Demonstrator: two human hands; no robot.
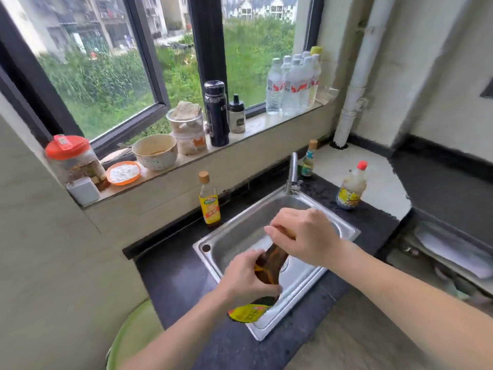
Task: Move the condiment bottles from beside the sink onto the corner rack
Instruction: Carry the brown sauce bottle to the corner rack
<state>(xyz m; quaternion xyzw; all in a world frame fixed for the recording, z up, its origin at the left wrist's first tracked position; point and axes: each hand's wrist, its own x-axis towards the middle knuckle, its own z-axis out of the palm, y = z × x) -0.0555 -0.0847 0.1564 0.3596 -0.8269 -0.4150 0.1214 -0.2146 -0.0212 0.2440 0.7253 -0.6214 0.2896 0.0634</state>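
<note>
Nearest, the left hand (245,279) wrapped its fingers round the smooth body of a dark brown bottle (269,265). The right hand (306,233) closed over the bottle's neck and hid the cap. The bottle hung tilted above the near end of the sink (344,228), with its glossy yellow-labelled base toward the person and its neck slanting up and away. The sink was a rectangular basin of brushed stainless steel with a raised rim, set into a dark speckled countertop (181,284). A chrome faucet (292,172) stood at its far edge. On the counter left of the sink stood a slim clear bottle of yellow oil (209,201) with a tan cap. A small tan-capped bottle (309,161) stood just behind the faucet. To the right of the sink was a cloudy plastic bottle with a red cap (352,186), near where the dark stone met a pale surface. Farther back, a pale sill held a clear jar with an orange-red lid (70,158), an orange dish of white powder (124,172), a stained round bowl (155,151), a dark cylindrical flask (216,113) and a cluster of clear water bottles (290,84). A white pipe (354,76) ran up the corner. Beyond the black-framed window lay green growth and buildings.
</note>
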